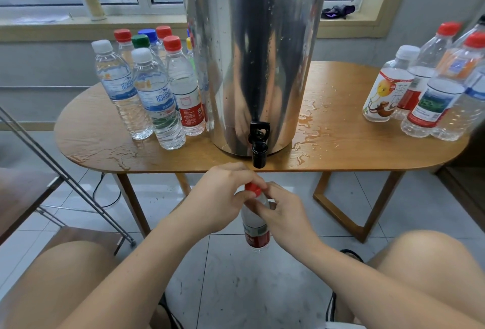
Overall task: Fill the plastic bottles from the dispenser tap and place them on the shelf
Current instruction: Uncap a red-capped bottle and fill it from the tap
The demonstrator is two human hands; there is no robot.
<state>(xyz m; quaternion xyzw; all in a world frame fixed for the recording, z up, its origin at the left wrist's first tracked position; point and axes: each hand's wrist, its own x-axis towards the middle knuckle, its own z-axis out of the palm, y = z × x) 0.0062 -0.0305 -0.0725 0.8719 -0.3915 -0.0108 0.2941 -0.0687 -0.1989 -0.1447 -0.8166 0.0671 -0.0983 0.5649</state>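
Head view.

A: Where's the bottle in play?

B: The plastic bottle is off the table, held upright in the air over the tiled floor. It sits just below the table's front edge and a little under the black tap of the steel dispenser.

A: And the hands?

B: The left hand comes over the top, with its fingers and thumb curled round the red cap and pinching it. The right hand has its fingers wrapped round the bottle's neck and shoulder, just under the cap. Both hands are close together, almost touching.

A: Is the cap tight?

B: Can't tell, as the fingers cover most of it.

A: What's on the wooden table?

B: The dispenser stands in the middle near the front edge, its tap hanging over the rim. A cluster of capped bottles stands to its left, with white, red, green and blue caps. Another group of bottles stands well apart at the right end. Puddles of water lie on the tabletop on both sides of the dispenser.

A: Anything else?

B: A metal rack frame slants across the left side.
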